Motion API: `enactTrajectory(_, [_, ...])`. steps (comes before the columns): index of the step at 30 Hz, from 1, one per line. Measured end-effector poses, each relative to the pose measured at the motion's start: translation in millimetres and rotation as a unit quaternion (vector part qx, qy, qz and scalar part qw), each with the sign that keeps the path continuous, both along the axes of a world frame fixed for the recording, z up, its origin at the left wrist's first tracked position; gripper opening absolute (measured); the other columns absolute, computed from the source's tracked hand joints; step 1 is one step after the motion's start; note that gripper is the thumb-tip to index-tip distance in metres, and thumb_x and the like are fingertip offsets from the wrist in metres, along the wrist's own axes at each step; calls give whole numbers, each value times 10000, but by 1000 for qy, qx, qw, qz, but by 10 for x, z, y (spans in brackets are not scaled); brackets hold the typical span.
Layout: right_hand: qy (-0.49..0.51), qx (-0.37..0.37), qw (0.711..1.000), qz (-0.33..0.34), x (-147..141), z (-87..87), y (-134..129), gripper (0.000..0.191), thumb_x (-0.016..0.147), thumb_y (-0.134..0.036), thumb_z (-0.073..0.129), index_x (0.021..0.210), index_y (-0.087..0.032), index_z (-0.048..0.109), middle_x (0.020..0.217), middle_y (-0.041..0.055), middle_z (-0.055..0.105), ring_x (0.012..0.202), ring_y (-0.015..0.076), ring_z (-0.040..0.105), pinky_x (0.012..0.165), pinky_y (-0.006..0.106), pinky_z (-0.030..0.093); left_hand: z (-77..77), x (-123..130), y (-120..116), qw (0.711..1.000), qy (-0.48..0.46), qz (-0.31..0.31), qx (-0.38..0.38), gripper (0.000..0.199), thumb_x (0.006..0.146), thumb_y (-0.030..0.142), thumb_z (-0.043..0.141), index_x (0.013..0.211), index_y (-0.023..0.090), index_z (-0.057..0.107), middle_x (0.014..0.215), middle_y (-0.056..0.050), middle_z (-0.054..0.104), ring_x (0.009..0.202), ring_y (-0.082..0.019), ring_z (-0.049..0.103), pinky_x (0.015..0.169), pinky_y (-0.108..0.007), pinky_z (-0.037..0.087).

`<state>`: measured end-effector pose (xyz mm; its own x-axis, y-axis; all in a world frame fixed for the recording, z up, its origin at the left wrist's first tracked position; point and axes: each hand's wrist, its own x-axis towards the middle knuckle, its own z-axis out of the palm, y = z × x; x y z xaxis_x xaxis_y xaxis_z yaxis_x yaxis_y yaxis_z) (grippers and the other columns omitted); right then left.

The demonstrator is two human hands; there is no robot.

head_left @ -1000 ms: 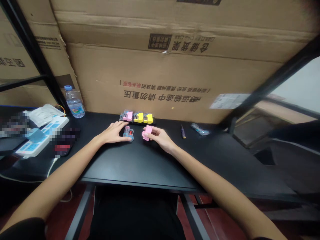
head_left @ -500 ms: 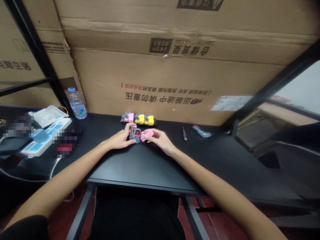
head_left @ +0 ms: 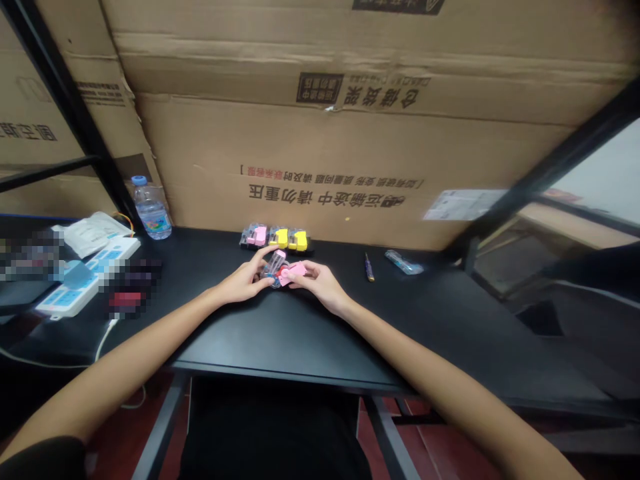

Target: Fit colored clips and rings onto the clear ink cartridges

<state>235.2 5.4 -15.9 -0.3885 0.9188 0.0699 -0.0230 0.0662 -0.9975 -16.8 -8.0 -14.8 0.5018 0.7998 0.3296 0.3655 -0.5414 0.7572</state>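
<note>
Over the middle of the black table [head_left: 300,333], my left hand [head_left: 249,277] grips a clear plastic piece [head_left: 273,264] with blue and red parts inside. My right hand [head_left: 320,283] pinches a pink piece [head_left: 295,272] from its right side. The two pieces meet and overlap between my hands, and the pink one covers part of the clear one. Just behind them stands a row with a pink and clear unit [head_left: 255,235] at the left and two yellow ones, a middle one [head_left: 279,238] and a right one [head_left: 299,240].
A screwdriver [head_left: 369,267] and a clear plastic packet [head_left: 403,263] lie to the right. At the left are a water bottle [head_left: 152,210], a white power strip [head_left: 90,280], a white bag [head_left: 97,233] and a cable. A cardboard wall [head_left: 300,147] rises behind the table.
My right hand has brought the pink piece left against the clear piece. The clear piece has tilted in my left hand. The camera view has shifted slightly.
</note>
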Motion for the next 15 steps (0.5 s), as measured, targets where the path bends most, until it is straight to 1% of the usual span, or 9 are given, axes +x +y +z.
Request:
enactTrajectory(2, [-2, -1, 1000, -4, -3, -16, 4, 481, 723, -479, 956, 1071, -176, 819, 1058, 105, 830, 983, 263, 795, 922, 452, 673, -29, 16, 9, 1000, -18, 3, -16, 762, 974, 325, 652, 1644, 254, 296, 1105, -93, 758, 913, -235, 753, 888, -444, 621])
enactTrajectory(5, [-7, 1, 1000, -13, -14, -36, 4, 488, 716, -491, 959, 1049, -167, 810, 1044, 105, 828, 967, 258, 796, 913, 448, 675, -49, 36, 17, 998, -52, -12, -44, 684, 971, 324, 674, 1587, 227, 393, 1179, -132, 773, 1007, -258, 774, 952, -484, 614])
enactTrajectory(8, [-8, 9, 1000, -19, -29, -47, -7, 475, 729, -499, 949, 1037, -168, 803, 1039, 104, 827, 963, 258, 795, 915, 453, 677, -51, 45, 19, 994, -79, -19, -72, 651, 954, 319, 708, 1543, 224, 450, 1256, -152, 771, 1072, -272, 785, 1005, -516, 604])
enactTrajectory(11, [-7, 16, 999, -27, -43, -51, -24, 455, 749, -502, 937, 1031, -173, 798, 1051, 108, 825, 963, 258, 794, 916, 454, 677, -52, 56, 17, 992, -93, -7, -84, 655, 924, 308, 749, 1518, 225, 484, 1292, -159, 767, 1087, -278, 792, 1027, -526, 603])
enactTrajectory(15, [-5, 22, 999, -34, -46, -51, -36, 460, 746, -506, 938, 1022, -171, 786, 1056, 109, 826, 970, 260, 792, 921, 455, 674, -59, 90, 5, 992, -99, 24, -77, 647, 920, 312, 757, 1510, 223, 507, 1337, -164, 754, 1063, -280, 802, 1027, -543, 609])
